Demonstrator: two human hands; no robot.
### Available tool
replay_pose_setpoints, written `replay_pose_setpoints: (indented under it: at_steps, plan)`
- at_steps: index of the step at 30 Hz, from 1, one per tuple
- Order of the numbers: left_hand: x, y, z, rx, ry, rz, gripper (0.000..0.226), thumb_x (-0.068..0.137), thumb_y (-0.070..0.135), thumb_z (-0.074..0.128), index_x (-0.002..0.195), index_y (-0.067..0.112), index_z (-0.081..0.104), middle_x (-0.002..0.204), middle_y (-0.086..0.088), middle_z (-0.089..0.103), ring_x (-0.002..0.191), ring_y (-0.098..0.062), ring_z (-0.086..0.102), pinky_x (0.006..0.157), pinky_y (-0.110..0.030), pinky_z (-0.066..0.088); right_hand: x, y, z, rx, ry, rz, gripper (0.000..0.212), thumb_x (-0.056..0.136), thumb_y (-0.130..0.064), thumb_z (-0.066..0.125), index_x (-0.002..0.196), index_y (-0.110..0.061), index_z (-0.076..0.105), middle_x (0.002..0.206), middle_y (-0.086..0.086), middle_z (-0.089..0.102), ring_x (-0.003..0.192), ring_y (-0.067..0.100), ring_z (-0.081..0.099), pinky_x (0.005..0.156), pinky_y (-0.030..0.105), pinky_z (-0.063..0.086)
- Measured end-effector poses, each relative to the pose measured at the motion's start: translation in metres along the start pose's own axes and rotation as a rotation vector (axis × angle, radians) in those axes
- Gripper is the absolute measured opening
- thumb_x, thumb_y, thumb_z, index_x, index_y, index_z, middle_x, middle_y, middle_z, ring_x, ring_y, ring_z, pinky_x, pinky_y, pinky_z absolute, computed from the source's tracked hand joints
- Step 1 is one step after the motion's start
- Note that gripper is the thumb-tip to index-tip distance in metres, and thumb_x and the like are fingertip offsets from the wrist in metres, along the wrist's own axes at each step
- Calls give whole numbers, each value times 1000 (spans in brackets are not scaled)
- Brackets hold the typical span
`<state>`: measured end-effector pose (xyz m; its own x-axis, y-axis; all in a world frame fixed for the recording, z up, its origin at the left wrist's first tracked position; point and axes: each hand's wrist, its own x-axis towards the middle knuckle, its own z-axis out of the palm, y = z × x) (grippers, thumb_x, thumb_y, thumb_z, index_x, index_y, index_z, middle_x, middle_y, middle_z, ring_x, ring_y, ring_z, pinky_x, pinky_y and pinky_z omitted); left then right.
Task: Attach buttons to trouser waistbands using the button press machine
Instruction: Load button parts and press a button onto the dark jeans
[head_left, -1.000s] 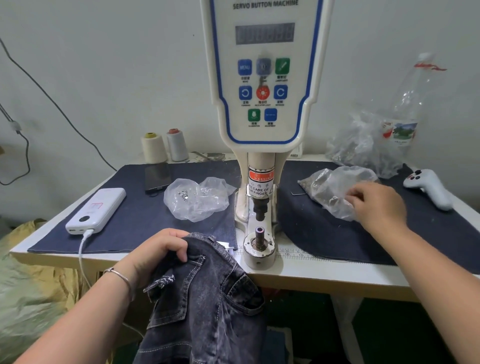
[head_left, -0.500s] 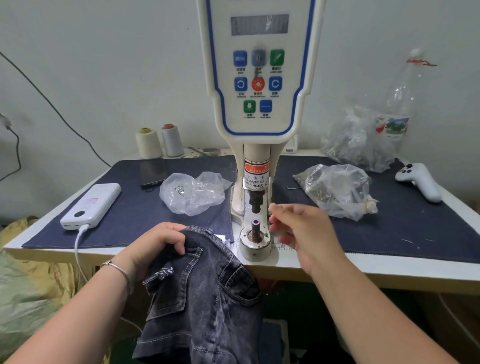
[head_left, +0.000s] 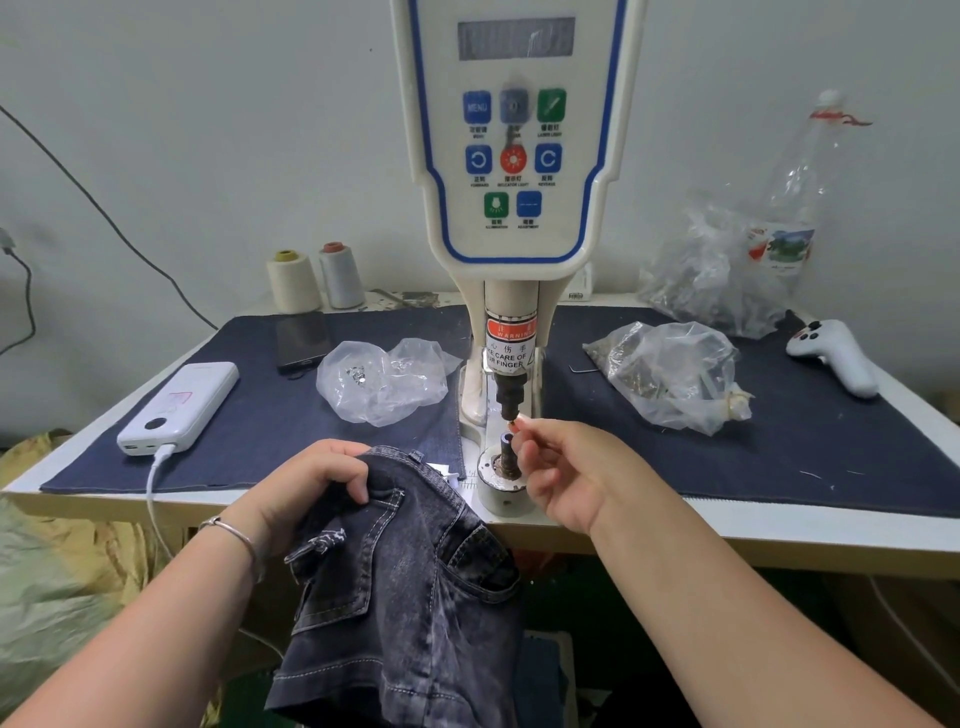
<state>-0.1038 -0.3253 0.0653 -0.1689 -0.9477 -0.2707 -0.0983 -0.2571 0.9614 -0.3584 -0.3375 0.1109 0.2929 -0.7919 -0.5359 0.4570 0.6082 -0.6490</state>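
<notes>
**Button part held at the press die, trousers gripped at worktop edge**

Right hand (head_left: 566, 470): fingers curled, thumb and forefinger pinching a small button part (head_left: 513, 425). The part sits just below the upper punch (head_left: 508, 397) of the button press machine (head_left: 511, 156) and just above the lower die post (head_left: 505, 448). Cannot tell whether it touches either.

Left hand (head_left: 306, 486): closed around a bunched fold of the dark grey denim trousers (head_left: 410, 587), at the waistband. Trousers hang off the front edge of the worktop (head_left: 779, 535), just left of the die base.

Containers: clear plastic bag (head_left: 384, 379) left of the machine column, a few small metal pieces visible inside. A second clear bag (head_left: 675, 374) to the right holds a larger mass of small metal parts. Behind it, a crumpled bag (head_left: 711, 275) against the wall, contents unclear, with a clear plastic bottle (head_left: 800, 182) beside it.
</notes>
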Motion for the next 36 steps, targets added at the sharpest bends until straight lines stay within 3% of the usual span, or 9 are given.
replay_pose_setpoints:
  at_steps: [10, 16, 20, 25, 31, 36]
  plan:
    - [0, 0, 0, -1, -11, 12, 39, 38, 6, 60, 74, -5, 69, 74, -21, 65, 59, -30, 61, 53, -24, 51, -3, -4, 1, 153, -75, 112, 19, 94, -5, 55, 77, 0, 58, 52, 4, 58, 32, 5, 52, 27, 11, 29]
    - [2, -3, -3, 10, -1, -8, 58, 32, 12, 64, 84, -14, 65, 80, -25, 65, 64, -32, 61, 55, -26, 52, -9, -2, -1, 257, -59, 124, 17, 92, -4, 58, 76, 2, 60, 57, 8, 64, 32, 8, 52, 26, 13, 29]
    - [1, -2, -2, 7, 3, -12, 57, 32, 11, 64, 83, -14, 65, 80, -25, 65, 63, -32, 61, 55, -26, 52, -13, -1, 0, 315, -72, 125, 15, 92, -3, 57, 78, 2, 59, 59, 10, 65, 32, 8, 51, 26, 13, 28]
    - [-2, 1, 0, -2, 13, -37, 39, 42, 3, 56, 78, -8, 67, 75, -22, 64, 59, -31, 60, 53, -25, 51, -13, 1, 0, 319, -97, 121, 12, 92, -2, 54, 85, 3, 61, 59, 7, 62, 31, 6, 44, 26, 14, 27]
    - [-3, 2, 1, 13, 51, -46, 56, 40, 3, 57, 88, -25, 50, 81, -25, 59, 62, -31, 57, 54, -26, 50, -12, 3, -2, 328, -117, 95, 13, 90, -3, 52, 90, 5, 62, 61, 4, 56, 32, 5, 39, 28, 13, 25]
    - [-3, 4, 4, -22, 52, -47, 37, 43, 0, 53, 78, -11, 61, 74, -21, 61, 57, -30, 58, 52, -25, 50, -23, 15, -3, 261, -61, -64, 23, 87, -8, 53, 101, 6, 66, 63, 6, 58, 37, 8, 41, 33, 15, 28]
